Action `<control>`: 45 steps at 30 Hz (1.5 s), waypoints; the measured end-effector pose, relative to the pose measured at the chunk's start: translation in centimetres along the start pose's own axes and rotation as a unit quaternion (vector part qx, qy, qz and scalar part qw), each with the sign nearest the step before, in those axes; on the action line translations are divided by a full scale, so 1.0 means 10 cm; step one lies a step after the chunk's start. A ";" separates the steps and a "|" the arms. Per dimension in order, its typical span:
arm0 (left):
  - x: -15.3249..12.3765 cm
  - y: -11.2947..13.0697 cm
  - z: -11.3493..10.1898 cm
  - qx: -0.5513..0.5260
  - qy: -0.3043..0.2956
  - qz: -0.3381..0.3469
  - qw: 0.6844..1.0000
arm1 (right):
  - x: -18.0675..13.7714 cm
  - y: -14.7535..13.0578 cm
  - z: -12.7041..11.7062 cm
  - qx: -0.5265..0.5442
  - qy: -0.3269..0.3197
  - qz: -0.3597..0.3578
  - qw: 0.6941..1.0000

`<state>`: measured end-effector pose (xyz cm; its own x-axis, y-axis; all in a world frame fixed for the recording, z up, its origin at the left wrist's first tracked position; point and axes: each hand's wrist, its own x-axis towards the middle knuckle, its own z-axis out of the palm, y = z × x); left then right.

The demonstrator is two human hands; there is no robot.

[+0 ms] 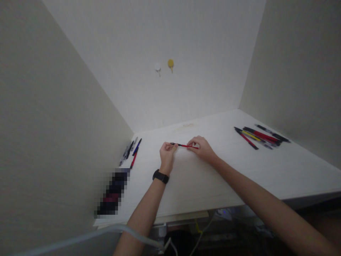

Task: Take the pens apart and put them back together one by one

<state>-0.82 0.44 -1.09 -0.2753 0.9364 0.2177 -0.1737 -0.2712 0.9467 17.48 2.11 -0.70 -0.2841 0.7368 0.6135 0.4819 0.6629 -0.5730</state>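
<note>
A slim red and black pen (184, 145) lies crosswise between my two hands, just above the white tabletop. My left hand (167, 149), with a black watch on its wrist, pinches the pen's black end. At the red end, the fingers of my right hand (200, 146) are closed on the barrel. Off to the right lies a group of pens (262, 136) in red, black and yellow. A smaller set sits by the left wall, with a blue pen (137, 147) and a red pen (134, 160) among darker ones.
White and grey walls enclose the table (202, 185) at the back and both sides. A white hook (157, 67) and a yellow hook (171, 64) hang on the back wall. In front, a pale cable (106, 229) crosses near my left forearm. A blurred-out patch (113, 192) covers things at left.
</note>
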 end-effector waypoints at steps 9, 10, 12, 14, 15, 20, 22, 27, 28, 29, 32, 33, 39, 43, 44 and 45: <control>0.03 -0.05 -0.02 0.016 -0.012 0.014 1.000 | -0.01 0.02 0.01 -0.008 -0.014 0.008 1.000; 0.03 -0.06 -0.02 0.021 -0.013 0.018 1.000 | -0.02 0.03 0.01 -0.007 -0.015 0.010 1.000; 0.03 -0.06 -0.03 0.027 -0.018 0.025 0.999 | -0.02 0.04 0.02 -0.003 -0.016 0.011 1.000; 0.03 -0.06 -0.03 0.026 -0.026 0.031 0.999 | -0.02 0.03 0.02 0.003 -0.018 0.009 1.000; 0.03 -0.05 -0.03 0.025 -0.029 0.032 0.999 | -0.02 0.03 0.02 0.005 -0.019 0.009 1.000; 0.01 -0.01 -0.01 0.018 -0.040 0.025 0.999 | -0.01 -0.01 0.00 0.028 -0.049 0.010 0.998; 0.01 0.00 -0.01 0.016 -0.045 0.027 0.998 | -0.01 -0.01 -0.01 0.052 -0.070 0.011 0.996; 0.00 -0.01 -0.01 0.017 -0.041 0.029 0.999 | -0.03 -0.02 0.02 0.155 -0.095 0.071 0.981; 0.01 -0.01 -0.01 0.016 -0.035 0.030 0.999 | -0.04 -0.03 0.03 0.177 -0.093 0.083 0.976; 0.01 -0.02 -0.01 0.016 -0.030 0.030 0.999 | -0.04 -0.03 0.03 0.193 -0.091 0.090 0.973; 0.01 -0.02 0.00 0.021 -0.023 0.031 0.999 | -0.03 -0.04 0.04 0.201 -0.083 0.092 0.972; 0.01 -0.02 0.00 0.021 -0.023 0.030 0.999 | -0.03 -0.04 0.04 0.194 -0.080 0.089 0.974; 0.01 -0.05 0.00 0.015 -0.029 0.025 0.999 | -0.03 -0.05 0.05 0.144 -0.065 0.095 0.983; 0.01 -0.06 0.00 0.021 -0.029 0.028 0.999 | -0.02 -0.06 0.04 0.136 -0.066 0.094 0.984; 0.01 -0.06 0.00 0.022 -0.030 0.027 0.999 | -0.02 -0.06 0.04 0.137 -0.070 0.090 0.984; 0.01 -0.06 0.00 0.023 -0.031 0.026 0.999 | -0.02 -0.07 0.03 0.137 -0.074 0.086 0.984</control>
<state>-0.81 0.73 -1.61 -0.2235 0.9336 0.2800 -0.1169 -0.3109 0.9432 16.96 1.56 -0.62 -0.3448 0.8396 0.4198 0.2986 0.5221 -0.7989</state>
